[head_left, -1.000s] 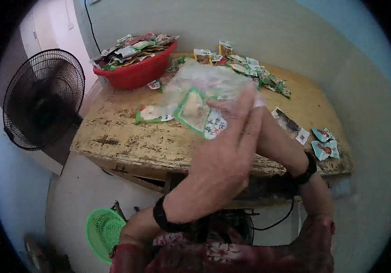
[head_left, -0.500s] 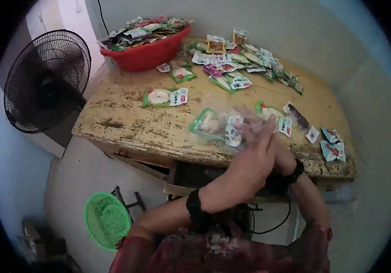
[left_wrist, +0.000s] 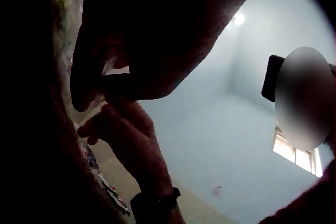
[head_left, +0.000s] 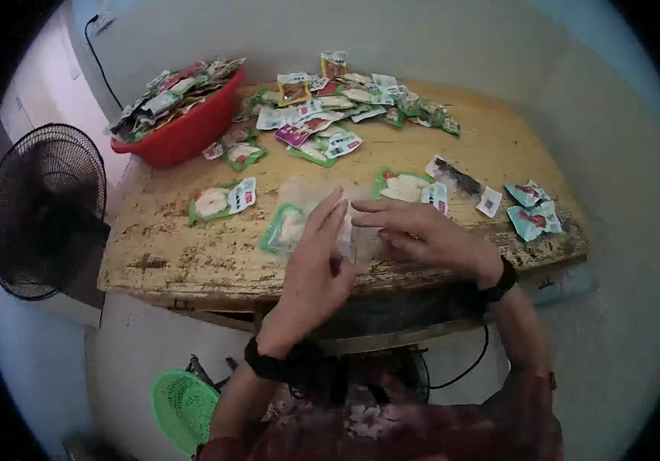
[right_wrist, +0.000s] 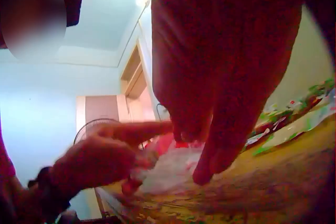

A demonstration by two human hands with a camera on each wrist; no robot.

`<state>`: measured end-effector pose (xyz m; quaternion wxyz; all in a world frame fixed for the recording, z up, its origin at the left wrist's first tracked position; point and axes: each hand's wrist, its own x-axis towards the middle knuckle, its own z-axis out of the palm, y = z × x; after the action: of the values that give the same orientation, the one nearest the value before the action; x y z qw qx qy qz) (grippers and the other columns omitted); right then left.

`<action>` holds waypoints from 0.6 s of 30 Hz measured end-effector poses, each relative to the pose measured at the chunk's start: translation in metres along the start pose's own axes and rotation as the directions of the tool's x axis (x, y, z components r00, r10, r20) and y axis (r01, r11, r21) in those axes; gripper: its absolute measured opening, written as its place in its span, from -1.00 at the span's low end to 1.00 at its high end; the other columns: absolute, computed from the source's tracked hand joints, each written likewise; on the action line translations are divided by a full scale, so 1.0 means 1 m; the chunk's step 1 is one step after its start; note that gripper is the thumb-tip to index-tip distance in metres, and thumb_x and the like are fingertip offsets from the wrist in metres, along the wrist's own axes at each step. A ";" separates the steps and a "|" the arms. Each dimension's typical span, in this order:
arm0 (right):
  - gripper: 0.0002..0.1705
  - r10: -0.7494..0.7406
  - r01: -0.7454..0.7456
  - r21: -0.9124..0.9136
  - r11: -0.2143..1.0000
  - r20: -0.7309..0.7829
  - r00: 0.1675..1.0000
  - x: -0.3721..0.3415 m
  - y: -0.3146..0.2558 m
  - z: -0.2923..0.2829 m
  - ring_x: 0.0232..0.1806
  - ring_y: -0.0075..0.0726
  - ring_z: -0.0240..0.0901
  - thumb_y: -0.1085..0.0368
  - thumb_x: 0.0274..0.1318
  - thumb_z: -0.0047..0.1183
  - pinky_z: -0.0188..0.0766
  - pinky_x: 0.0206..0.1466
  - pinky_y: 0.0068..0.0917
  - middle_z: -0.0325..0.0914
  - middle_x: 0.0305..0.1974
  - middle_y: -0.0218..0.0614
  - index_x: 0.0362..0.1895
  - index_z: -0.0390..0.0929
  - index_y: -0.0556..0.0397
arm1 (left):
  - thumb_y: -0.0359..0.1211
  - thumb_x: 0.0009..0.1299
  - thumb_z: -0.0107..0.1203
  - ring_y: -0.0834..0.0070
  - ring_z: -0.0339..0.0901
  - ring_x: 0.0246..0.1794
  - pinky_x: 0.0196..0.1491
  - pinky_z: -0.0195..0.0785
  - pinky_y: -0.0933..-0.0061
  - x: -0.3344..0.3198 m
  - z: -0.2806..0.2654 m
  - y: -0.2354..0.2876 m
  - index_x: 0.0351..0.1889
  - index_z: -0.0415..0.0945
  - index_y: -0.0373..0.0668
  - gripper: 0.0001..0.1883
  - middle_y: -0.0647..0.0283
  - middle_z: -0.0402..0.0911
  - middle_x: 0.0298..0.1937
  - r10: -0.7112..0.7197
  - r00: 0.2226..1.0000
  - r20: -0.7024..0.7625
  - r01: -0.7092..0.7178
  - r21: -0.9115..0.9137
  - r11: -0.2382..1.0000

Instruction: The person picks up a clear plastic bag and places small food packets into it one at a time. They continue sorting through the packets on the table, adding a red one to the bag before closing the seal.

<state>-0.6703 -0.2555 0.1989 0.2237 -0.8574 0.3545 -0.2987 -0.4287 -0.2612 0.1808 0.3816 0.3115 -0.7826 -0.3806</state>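
Note:
A clear plastic bag with a green-edged packet (head_left: pixel 291 227) in it lies near the table's front. The left hand (head_left: pixel 314 269) is over the bag's right part, its fingers extended and close together. Beside them the right hand (head_left: pixel 437 238) reaches in from the right, index and middle fingers stretched out. Cloudy plastic (right_wrist: pixel 168 171) shows between both hands in the right wrist view. The left wrist view is dark; whether either thumb pinches the film is hard to tell. A green-edged packet (head_left: pixel 405 187) lies just behind the right hand.
A red basin (head_left: pixel 191 131) full of packets stands at the back left, with a heap of packets (head_left: pixel 337 100) beside it. More packets lie left (head_left: pixel 221 201) and right (head_left: pixel 533 211). A fan (head_left: pixel 45 211) and green basket (head_left: pixel 184 411) are off the table.
The hands, crossed earlier, have come apart, the left to the left and the right to the right. The bag, lifted and blurred at first, now lies low at the table's front. The head view has shifted.

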 end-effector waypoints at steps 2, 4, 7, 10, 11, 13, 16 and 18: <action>-0.56 0.130 -0.127 0.045 0.991 -0.057 0.990 -0.014 -0.008 -0.012 -0.12 -0.35 0.63 0.47 0.32 -0.06 0.58 -0.08 -0.36 0.53 0.22 -0.26 0.26 0.53 0.00 | -0.63 0.21 0.09 0.40 0.51 -0.08 -0.15 0.43 0.50 -0.002 -0.001 -0.009 0.49 0.23 -0.18 -0.21 0.06 0.20 0.54 0.051 0.999 0.004 -0.051 0.008 0.999; -0.67 0.272 -0.262 0.090 0.961 -0.120 0.955 -0.027 -0.007 -0.027 -0.32 -0.53 0.62 0.43 0.36 -0.04 0.56 -0.25 -0.53 0.64 0.02 -0.27 0.15 0.59 0.09 | -0.64 0.21 0.07 0.48 0.51 -0.17 -0.21 0.42 0.53 -0.004 -0.002 -0.013 0.46 0.29 -0.16 -0.24 0.10 0.21 0.54 0.055 0.998 0.017 -0.055 -0.015 0.998; -0.72 0.415 -0.387 0.148 0.910 -0.357 0.837 -0.036 -0.005 -0.055 -0.36 -0.50 0.62 0.39 0.39 -0.03 0.55 -0.26 -0.55 0.68 -0.13 -0.27 0.09 0.60 0.14 | -0.61 0.29 0.04 0.41 0.45 0.23 0.03 0.44 0.48 -0.002 -0.009 -0.011 0.43 0.39 -0.05 -0.33 0.12 0.20 0.55 -0.056 0.993 0.105 0.069 -0.131 0.989; -0.75 0.468 -0.484 0.100 0.869 -0.483 0.740 -0.039 0.034 -0.088 -0.36 -0.50 0.62 0.37 0.41 -0.03 0.52 -0.29 -0.56 0.69 -0.21 -0.31 0.04 0.62 0.15 | -0.62 0.31 0.01 0.40 0.43 0.27 0.07 0.46 0.42 -0.001 -0.010 -0.023 0.38 0.45 -0.05 -0.37 0.15 0.19 0.56 0.016 0.991 0.130 0.000 -0.121 0.993; -0.75 0.468 -0.502 0.074 0.862 -0.499 0.730 -0.040 0.053 -0.101 -0.35 -0.50 0.62 0.35 0.40 -0.01 0.52 -0.29 -0.54 0.69 -0.21 -0.30 0.04 0.62 0.14 | -0.63 0.31 0.00 0.42 0.46 0.20 0.05 0.47 0.42 0.000 -0.011 -0.024 0.37 0.46 -0.06 -0.38 0.16 0.18 0.56 -0.002 0.989 0.150 0.027 -0.167 0.986; -0.74 0.467 -0.534 0.031 0.845 -0.531 0.707 -0.037 0.094 -0.124 -0.33 -0.50 0.62 0.31 0.38 0.04 0.52 -0.30 -0.51 0.69 -0.22 -0.29 0.03 0.63 0.14 | -0.64 0.32 -0.02 0.46 0.53 0.07 0.01 0.51 0.41 0.000 -0.013 -0.023 0.35 0.48 -0.06 -0.39 0.17 0.16 0.57 -0.040 0.980 0.196 0.089 -0.244 0.966; -0.68 0.470 -0.659 -0.267 0.703 -0.520 0.713 -0.019 0.136 -0.153 -0.11 -0.04 0.65 0.23 0.29 0.08 0.57 0.00 -0.15 0.68 -0.12 -0.14 0.02 0.61 0.17 | -0.65 0.33 -0.02 0.53 0.58 -0.13 -0.06 0.53 0.44 -0.001 -0.013 -0.023 0.34 0.50 -0.07 -0.41 0.17 0.13 0.58 -0.079 0.972 0.222 0.133 -0.241 0.961; -0.56 0.537 -0.746 -0.347 0.568 -0.530 0.656 0.000 0.161 -0.161 0.07 0.08 0.55 0.18 0.24 0.11 0.48 0.15 -0.06 0.63 0.01 -0.09 0.14 0.54 0.15 | -0.65 0.33 -0.02 0.55 0.58 -0.19 -0.09 0.54 0.46 -0.001 -0.013 -0.023 0.34 0.50 -0.08 -0.41 0.17 0.12 0.58 -0.071 0.974 0.215 0.126 -0.249 0.960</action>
<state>-0.8544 -0.3879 0.2197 -0.0019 -0.6180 0.7499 -0.2359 -0.4127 -0.2766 0.1671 0.3173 0.2564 -0.7441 -0.5291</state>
